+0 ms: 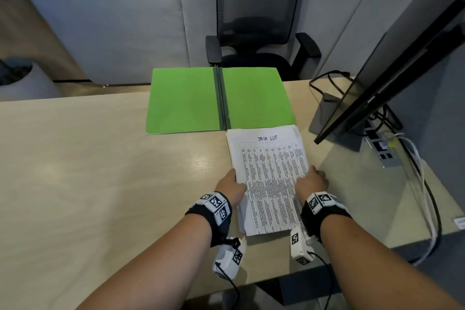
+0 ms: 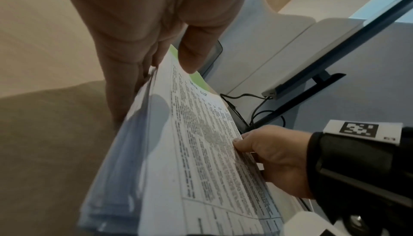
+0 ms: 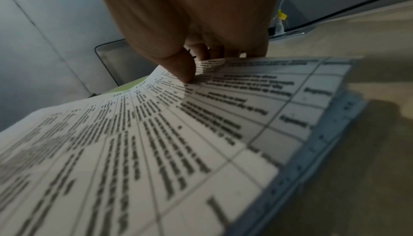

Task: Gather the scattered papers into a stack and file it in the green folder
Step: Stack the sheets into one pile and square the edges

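Stack gathered, just below the open green card folder (image 1: 219, 100).
Left hand (image 1: 232, 184) and right hand (image 1: 312, 180) pinch the white printed paper stack (image 1: 270, 178) at its side edges; light, floppy, sheets apt to slide.

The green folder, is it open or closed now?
Open: the green folder lies flat on the desk, both covers spread beside its spine, nothing inside.

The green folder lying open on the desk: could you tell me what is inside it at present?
Nothing shows inside the green folder; both leaves lie bare. The paper stack sits just outside it.

Both hands (image 1: 230, 185) (image 1: 312, 181) gripping, thumbs uppermost
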